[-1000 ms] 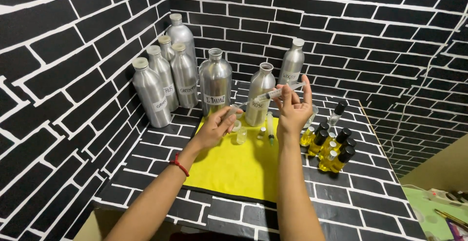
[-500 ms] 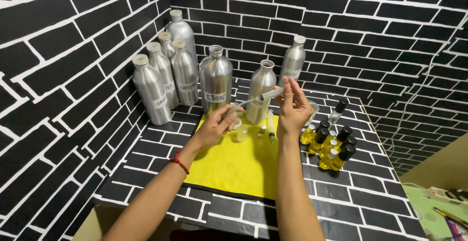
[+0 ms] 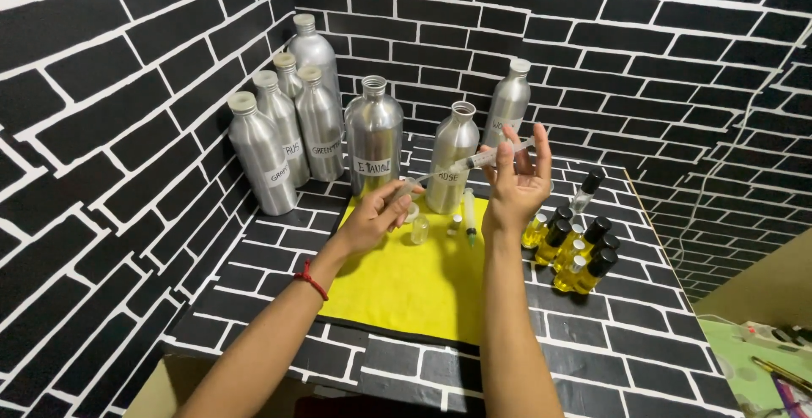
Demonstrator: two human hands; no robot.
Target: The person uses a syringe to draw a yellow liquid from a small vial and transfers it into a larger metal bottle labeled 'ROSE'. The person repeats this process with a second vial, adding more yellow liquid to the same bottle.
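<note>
Above the yellow mat point(image 3: 414, 287), toward its back edge, the right hand point(image 3: 518, 183) stood raised with the palm facing the camera, its fingers loosely curled around a clear syringe point(image 3: 474, 162) held level and pointing left. The left hand point(image 3: 378, 212) was closed in a pinch near the syringe tip; what it gripped was too small to tell, maybe a small vial. Just under both hands, on the mat, stood a tiny glass vial point(image 3: 419, 229) and a second syringe point(image 3: 469, 211) lay beside it, apart from the fingers. Two open silver bottles point(image 3: 375, 137) stood at the mat's back edge, right behind the hands, leaving little room that way. More capped silver bottles point(image 3: 264, 154) crowded the tabletop's back left corner against the wall. Small bottles of yellow oil point(image 3: 573, 253) with black caps were grouped near the right edge of the tabletop point(image 3: 592, 359), just beside the right wrist. Open mat lay toward the front edge, between the forearms.
</note>
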